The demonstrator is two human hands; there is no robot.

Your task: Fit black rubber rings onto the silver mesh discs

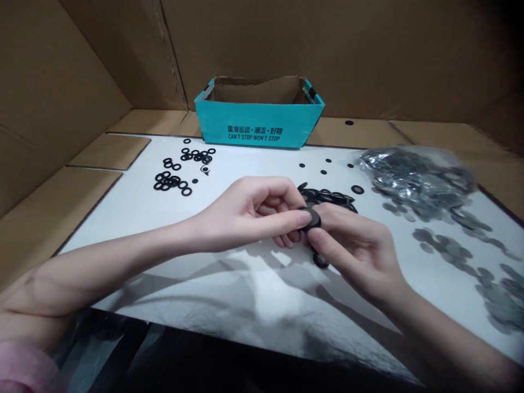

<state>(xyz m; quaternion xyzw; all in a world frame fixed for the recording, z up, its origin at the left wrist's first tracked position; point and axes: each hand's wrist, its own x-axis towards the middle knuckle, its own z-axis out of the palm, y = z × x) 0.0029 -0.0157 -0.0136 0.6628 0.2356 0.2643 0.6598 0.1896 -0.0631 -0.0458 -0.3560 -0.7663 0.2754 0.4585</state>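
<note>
Between both hands, over the middle of the white board, is a small black disc (313, 218). The thumb of my left hand (270, 210) presses on its top, with the fingers curled below. My right hand (356, 240) pinches the same disc from the right, thumb and forefinger at its edge. Just behind the hands lies a heap of black discs (327, 197), partly hidden by them. Under the right thumb, another black ring-edged disc (320, 260) with a grey centre rests on the board.
Black rings (170, 181) lie scattered at the left. A turquoise cardboard box (254, 123) stands at the back. On the right are a clear plastic bag (417, 172) of dark pieces and many loose grey discs (446, 248). Cardboard walls (327, 54) surround the white board (237, 273).
</note>
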